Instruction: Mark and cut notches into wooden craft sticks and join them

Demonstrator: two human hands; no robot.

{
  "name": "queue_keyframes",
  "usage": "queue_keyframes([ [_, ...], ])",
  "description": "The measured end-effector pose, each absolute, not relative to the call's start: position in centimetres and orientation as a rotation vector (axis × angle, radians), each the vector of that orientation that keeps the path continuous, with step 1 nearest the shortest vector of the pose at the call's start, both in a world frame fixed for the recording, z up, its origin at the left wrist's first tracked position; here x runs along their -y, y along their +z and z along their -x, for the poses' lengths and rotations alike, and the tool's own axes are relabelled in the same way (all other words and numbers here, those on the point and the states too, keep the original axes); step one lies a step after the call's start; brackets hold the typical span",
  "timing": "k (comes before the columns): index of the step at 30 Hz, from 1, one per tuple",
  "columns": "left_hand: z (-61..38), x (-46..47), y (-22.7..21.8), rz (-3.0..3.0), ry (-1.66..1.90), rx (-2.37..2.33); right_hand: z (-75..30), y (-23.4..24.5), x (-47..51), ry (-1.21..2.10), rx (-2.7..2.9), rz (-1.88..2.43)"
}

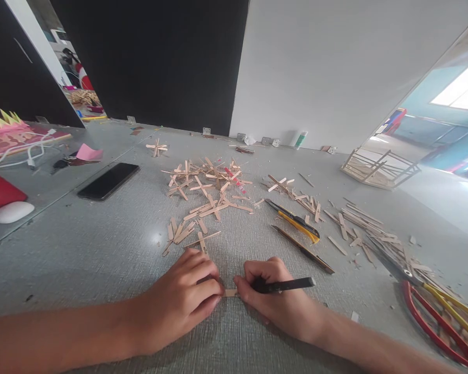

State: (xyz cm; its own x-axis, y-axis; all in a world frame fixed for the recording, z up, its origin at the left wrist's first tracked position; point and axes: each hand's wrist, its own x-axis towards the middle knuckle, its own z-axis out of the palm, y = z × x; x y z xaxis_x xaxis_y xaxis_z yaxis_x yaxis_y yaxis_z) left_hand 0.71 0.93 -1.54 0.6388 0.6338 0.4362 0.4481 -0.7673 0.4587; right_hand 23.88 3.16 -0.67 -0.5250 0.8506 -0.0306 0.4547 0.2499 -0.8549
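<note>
My left hand (183, 301) lies on the grey floor with its fingers pressed down on a short wooden stick (231, 293). My right hand (275, 301) is closed around a black pen-like tool (286, 284), its tip end at the same stick. Only a small middle part of the stick shows between the two hands. A pile of loose wooden sticks (205, 195) lies just beyond the hands.
A yellow-black utility knife (296, 221) and a dark blade (304, 250) lie to the right. Red-handled cutters (437, 317) rest at far right among stick scraps. A black phone (108, 181) lies left, a stick frame (378, 169) back right, a white wall behind.
</note>
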Motion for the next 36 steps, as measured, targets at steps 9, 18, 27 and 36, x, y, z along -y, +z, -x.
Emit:
queue_keyframes([
  [9,-0.51,-0.90,-1.46,-2.505,0.799,-0.819,-24.03,-0.69,-2.99,1.185,2.114,1.202],
  [18,-0.38,-0.95,-1.91,-2.484,0.784,-0.815,-24.05,-0.09,-3.15,1.177,2.115,1.180],
  [27,-0.45,-0.87,-1.83,-2.491,0.805,-0.802,-24.14,-0.09,-3.12,1.176,2.124,1.173],
  [36,-0.41,-0.97,-2.04,-2.500,0.823,-0.815,-24.25,-0.15,-3.10,1.246,2.083,1.219],
])
